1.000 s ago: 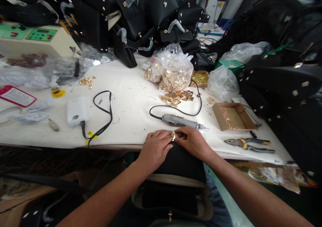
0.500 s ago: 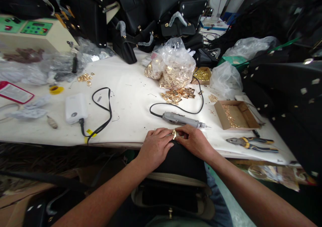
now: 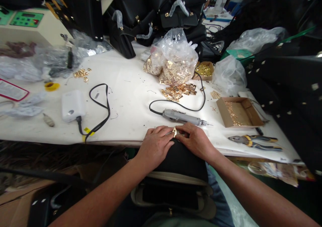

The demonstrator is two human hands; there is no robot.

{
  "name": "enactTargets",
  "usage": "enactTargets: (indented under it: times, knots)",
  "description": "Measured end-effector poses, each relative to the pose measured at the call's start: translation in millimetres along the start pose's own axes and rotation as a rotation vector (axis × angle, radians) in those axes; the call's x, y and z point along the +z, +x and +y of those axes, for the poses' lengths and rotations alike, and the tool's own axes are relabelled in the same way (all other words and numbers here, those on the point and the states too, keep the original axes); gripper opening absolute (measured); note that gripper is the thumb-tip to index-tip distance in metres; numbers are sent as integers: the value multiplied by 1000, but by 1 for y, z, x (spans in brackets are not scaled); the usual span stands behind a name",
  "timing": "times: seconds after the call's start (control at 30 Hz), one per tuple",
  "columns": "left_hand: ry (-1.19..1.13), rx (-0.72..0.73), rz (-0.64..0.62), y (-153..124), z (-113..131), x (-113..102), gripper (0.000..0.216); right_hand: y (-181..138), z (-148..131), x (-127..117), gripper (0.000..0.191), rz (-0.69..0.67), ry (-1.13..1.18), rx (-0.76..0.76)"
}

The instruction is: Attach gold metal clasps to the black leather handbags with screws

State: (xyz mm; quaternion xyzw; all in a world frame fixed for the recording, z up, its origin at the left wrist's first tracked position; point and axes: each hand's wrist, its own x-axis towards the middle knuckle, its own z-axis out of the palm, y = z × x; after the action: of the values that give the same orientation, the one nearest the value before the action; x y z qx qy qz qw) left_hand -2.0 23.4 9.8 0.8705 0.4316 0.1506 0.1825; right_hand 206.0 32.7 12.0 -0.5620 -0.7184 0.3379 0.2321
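A black handbag (image 3: 181, 160) rests on my lap against the table's front edge, its light-lined opening towards me. A small gold metal clasp piece (image 3: 174, 132) stands at the bag's far edge. My left hand (image 3: 157, 145) lies over the bag from the left, its fingers closed together on the edge and the fingertips touching the clasp piece. From the right, the thumb and forefinger of my right hand (image 3: 193, 138) pinch at the same gold piece. Just beyond my hands lies a grey electric screwdriver (image 3: 179, 116), its bit pointing right.
Yellow-black pliers (image 3: 256, 142) and a cardboard box (image 3: 222, 114) of small gold parts lie right. Behind are a pile of gold plates (image 3: 178, 92) and a plastic bag (image 3: 179, 66) of them. A white power adapter (image 3: 73, 104) with looped cable sits left. Black bags (image 3: 123, 41) crowd the back.
The camera view has shifted slightly, so the table's things sit a little higher in the picture. Both hands stay at the gold clasp piece, which appears turned slightly.
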Motion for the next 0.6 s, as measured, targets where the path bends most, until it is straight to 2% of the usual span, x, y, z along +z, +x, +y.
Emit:
enactTargets:
  times: [0.2, 0.6]
  knots:
    - [58, 43, -12, 0, 0, 0, 30, 1, -1, 0, 23, 2, 11, 32]
    - [77, 70, -25, -1, -4, 3, 32, 2, 0, 0, 15, -35, -6, 27]
